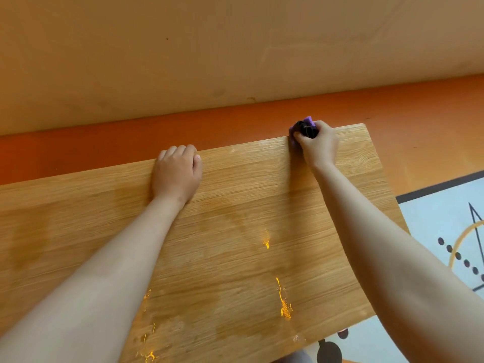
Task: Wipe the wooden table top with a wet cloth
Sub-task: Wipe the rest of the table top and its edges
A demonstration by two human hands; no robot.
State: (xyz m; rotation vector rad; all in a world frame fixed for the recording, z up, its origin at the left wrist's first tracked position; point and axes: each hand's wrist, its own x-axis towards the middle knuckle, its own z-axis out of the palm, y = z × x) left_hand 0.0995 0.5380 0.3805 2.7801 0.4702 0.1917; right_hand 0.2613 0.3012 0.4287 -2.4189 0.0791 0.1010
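Note:
The wooden table top (235, 205) fills the lower middle of the head view, with darker damp patches and bright orange streaks near its front. My right hand (318, 144) is at the far right part of the back edge, shut on a bunched purple and black cloth (305, 127) pressed against that edge. My left hand (178, 171) lies over the back edge near the middle, fingers curled over the rim and holding nothing else.
An orange floor strip (104, 145) runs behind the table, below a tan wall (209, 48). A light blue rug (445, 218) with dark lines and dots lies on the floor at the right.

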